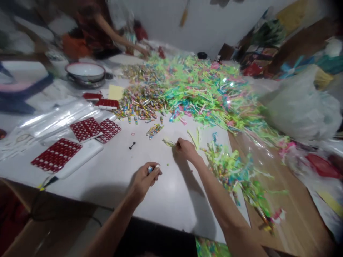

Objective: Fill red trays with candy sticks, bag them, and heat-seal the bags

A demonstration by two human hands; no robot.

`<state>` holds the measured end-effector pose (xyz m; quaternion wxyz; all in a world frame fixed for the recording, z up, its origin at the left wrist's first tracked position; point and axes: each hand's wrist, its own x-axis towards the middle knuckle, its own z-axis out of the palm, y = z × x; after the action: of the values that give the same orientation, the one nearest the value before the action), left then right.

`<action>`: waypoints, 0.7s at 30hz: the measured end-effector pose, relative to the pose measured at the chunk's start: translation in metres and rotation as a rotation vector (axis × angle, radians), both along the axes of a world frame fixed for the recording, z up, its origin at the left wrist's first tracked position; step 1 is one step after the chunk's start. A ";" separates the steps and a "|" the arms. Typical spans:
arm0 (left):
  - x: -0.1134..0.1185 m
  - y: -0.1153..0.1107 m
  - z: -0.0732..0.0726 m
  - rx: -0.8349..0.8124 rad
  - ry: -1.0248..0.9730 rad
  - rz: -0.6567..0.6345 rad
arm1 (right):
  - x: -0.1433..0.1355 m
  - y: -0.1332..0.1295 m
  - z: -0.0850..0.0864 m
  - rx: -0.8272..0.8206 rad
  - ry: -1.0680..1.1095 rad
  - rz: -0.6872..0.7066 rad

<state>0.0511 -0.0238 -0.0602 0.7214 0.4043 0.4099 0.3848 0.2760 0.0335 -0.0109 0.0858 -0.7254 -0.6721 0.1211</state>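
Grip of the left hand is closed, thumb and fingers pinching a small blue-and-white piece above the worktop. Grip of the right hand is curled inward, its fingertips at the end of a pale yellow-green strand; whether they pinch it or only touch it does not show clearly.

From the left, red patterned cards lie near a clear plastic sheet, one partly over a white flat case. Next come a small black piece and a red ring, then a few wrapped tubes just in front of a larger tube heap. The strand lies between these few tubes and the right hand. Beyond spreads a heap of bright streamers, with a smaller streamer bunch to the right of the right forearm.

The step in hand looks like picking up or sorting out the strand while the left hand holds its piece apart. As I judge it, the next move calls for a light, precise fingertip pinch, since the strand looks thin and limp.
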 end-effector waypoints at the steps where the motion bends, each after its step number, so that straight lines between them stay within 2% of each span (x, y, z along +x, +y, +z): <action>1: 0.004 -0.002 0.000 0.015 -0.019 -0.006 | -0.008 -0.014 0.003 0.059 0.200 -0.030; 4: 0.011 -0.012 -0.001 0.033 -0.053 -0.011 | -0.042 -0.051 0.015 0.273 0.783 -0.070; 7: 0.009 -0.020 0.001 0.029 -0.055 -0.002 | -0.071 -0.077 0.020 0.325 1.038 -0.083; 11: 0.007 -0.028 0.007 0.021 -0.023 -0.029 | -0.079 -0.093 0.013 0.324 1.124 -0.134; 14: 0.010 -0.034 0.014 0.008 -0.006 -0.058 | -0.074 -0.098 0.010 0.368 1.067 -0.106; 17: 0.013 -0.040 0.021 0.019 0.014 -0.069 | -0.067 -0.104 0.011 0.338 1.038 -0.086; 21: 0.013 -0.046 0.024 0.041 0.009 -0.114 | -0.061 -0.113 0.014 0.321 1.101 -0.086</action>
<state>0.0645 -0.0700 -0.0363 0.7319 0.4433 0.3817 0.3496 0.2145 -0.0798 0.0034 0.5370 -0.5599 -0.5081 0.3740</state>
